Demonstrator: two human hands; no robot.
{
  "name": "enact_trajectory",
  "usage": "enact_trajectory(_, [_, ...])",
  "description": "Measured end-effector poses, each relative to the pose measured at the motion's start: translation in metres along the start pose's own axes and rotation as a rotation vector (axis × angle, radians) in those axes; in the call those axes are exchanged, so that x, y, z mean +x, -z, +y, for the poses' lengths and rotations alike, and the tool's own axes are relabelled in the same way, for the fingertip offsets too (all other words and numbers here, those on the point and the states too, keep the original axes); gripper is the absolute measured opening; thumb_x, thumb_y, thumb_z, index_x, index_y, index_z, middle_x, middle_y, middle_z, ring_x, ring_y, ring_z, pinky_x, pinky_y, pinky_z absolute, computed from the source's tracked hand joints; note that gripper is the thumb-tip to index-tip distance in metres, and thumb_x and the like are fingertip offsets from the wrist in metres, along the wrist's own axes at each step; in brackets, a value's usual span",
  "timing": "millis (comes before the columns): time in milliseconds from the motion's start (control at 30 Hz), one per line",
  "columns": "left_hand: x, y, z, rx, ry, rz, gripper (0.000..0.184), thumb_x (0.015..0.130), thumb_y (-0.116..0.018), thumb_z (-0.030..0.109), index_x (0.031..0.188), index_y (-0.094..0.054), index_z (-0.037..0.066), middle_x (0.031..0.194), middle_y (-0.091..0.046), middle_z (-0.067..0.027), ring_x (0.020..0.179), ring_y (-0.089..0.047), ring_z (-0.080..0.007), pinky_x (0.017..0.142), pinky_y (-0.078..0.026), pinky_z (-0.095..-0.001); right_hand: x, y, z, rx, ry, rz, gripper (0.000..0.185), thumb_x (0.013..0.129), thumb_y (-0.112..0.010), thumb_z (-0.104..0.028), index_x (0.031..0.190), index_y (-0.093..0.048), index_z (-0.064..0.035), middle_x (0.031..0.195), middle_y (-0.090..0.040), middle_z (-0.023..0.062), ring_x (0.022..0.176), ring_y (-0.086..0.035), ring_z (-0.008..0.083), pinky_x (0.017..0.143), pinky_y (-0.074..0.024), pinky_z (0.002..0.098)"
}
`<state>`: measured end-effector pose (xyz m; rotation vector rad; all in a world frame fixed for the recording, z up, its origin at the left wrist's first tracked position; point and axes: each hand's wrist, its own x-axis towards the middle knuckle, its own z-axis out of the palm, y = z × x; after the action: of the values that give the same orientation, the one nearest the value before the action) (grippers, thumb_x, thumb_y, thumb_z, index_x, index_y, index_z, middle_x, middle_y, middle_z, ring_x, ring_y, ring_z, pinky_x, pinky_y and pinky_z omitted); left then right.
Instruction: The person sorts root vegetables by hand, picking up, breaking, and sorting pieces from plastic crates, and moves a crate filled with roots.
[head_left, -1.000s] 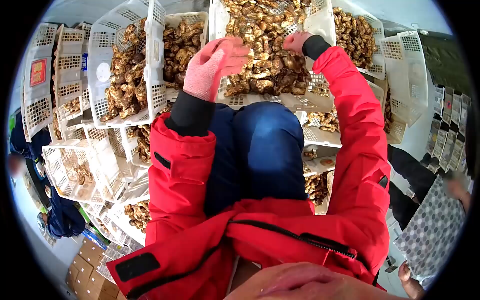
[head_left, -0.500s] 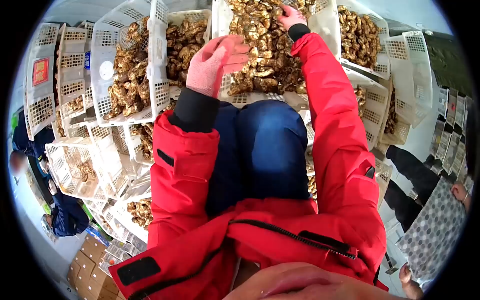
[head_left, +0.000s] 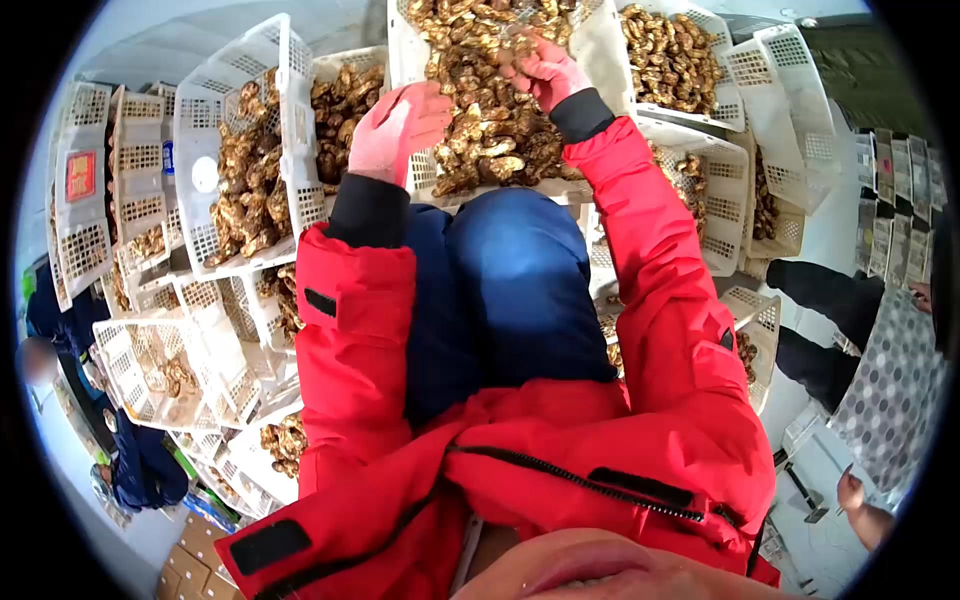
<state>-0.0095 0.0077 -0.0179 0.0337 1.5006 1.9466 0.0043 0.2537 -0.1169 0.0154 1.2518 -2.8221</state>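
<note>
A large white crate in front of my knees is heaped with glossy golden-brown knobbly pieces, whose exact kind I cannot make out. Over the right part of the heap, my right hand has its fingers closed around one rounded brown piece. My left hand, in what looks like a thin pink glove, is held at the crate's left side. Its fingers stretch out flat towards the heap, with nothing seen in them.
More white crates of the brown pieces stand left and right. A low crate holds a few. Two people in dark clothes are at far left. At right, another person's hand shows near a patterned cloth and a hammer-like tool.
My right hand has drawn back from the far right of the heap towards its middle and now holds a piece up. My left hand stays outstretched beside the crate. The view has shifted slightly.
</note>
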Motion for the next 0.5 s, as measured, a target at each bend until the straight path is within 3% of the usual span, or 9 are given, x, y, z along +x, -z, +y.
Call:
enact_trajectory(167, [0.000, -0.002, -0.002, 0.033, 0.037, 0.006, 0.041, 0.087, -0.044, 0.027, 0.116, -0.042, -0.002, 0.107, -0.053, -0.0164, 0.094, -0.054, -0.0229, 0.079, -0.044, -0.0305, -0.015, -0.020, 0.006, 0.059, -0.125, -0.053, 0.059, 0.071, -0.049, 0.005, 0.126, -0.034, -0.0053, 0.098, -0.057, 0.0148, 0.084, -0.058, 0.0203, 0.069, -0.0499, 0.0262])
enact_trajectory(233, [0.001, -0.003, -0.004, 0.020, 0.043, 0.001, 0.041, 0.087, -0.044, 0.025, 0.118, -0.040, -0.001, 0.109, -0.052, -0.0156, 0.096, -0.053, -0.0225, 0.079, -0.044, -0.0303, -0.021, -0.035, 0.010, 0.087, -0.174, -0.034, 0.057, 0.072, -0.052, 0.002, 0.125, -0.035, -0.0071, 0.091, -0.056, 0.0100, 0.086, -0.058, 0.0195, 0.072, -0.0491, 0.0253])
enact_trajectory(367, [0.018, 0.021, -0.030, 0.216, 0.007, -0.173, 0.038, 0.087, -0.041, 0.019, 0.122, -0.035, 0.003, 0.112, -0.048, -0.0088, 0.098, -0.052, -0.0224, 0.082, -0.043, -0.0313, -0.022, -0.075, 0.002, -0.019, -0.161, -0.159, 0.054, 0.073, -0.053, -0.002, 0.124, -0.036, -0.0060, 0.086, -0.055, 0.0062, 0.079, -0.058, 0.0160, 0.067, -0.0484, 0.0229])
enact_trajectory(400, [0.002, -0.009, -0.005, 0.077, 0.126, 0.045, 0.038, 0.087, -0.041, 0.019, 0.122, -0.035, 0.004, 0.113, -0.046, -0.0071, 0.098, -0.052, -0.0226, 0.083, -0.043, -0.0320, -0.018, -0.080, -0.002, -0.083, -0.168, -0.205, 0.054, 0.073, -0.052, -0.002, 0.124, -0.036, -0.0054, 0.085, -0.055, 0.0059, 0.079, -0.057, 0.0156, 0.066, -0.0481, 0.0231])
enact_trajectory(500, [0.005, -0.003, -0.011, 0.044, 0.056, -0.006, 0.040, 0.088, -0.042, 0.022, 0.122, -0.035, 0.004, 0.113, -0.047, -0.0077, 0.099, -0.052, -0.0227, 0.082, -0.043, -0.0323, -0.012, -0.083, -0.003, -0.148, -0.171, -0.264, 0.054, 0.073, -0.053, -0.001, 0.124, -0.037, -0.0037, 0.085, -0.056, 0.0067, 0.077, -0.058, 0.0152, 0.064, -0.0479, 0.0230])
